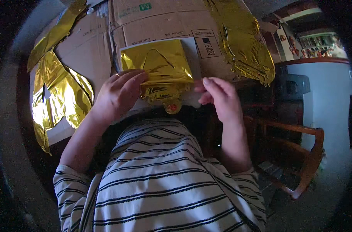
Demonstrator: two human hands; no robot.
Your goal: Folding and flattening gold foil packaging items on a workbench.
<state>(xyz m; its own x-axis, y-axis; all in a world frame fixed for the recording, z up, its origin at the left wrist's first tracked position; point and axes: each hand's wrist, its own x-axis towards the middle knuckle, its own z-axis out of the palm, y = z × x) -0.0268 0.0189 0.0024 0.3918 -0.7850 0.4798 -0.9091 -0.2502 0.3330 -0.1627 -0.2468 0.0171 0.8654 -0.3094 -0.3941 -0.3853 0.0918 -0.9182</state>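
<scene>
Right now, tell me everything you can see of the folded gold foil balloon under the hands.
The gold foil balloon is flat, deflated and folded into a rough square of shiny, crinkled metallic film. A small round neck with a reddish spot hangs at its lower edge. It lies on a white sheet over flattened cardboard. The left hand presses its lower left corner, and the right hand pinches its lower right edge.
</scene>
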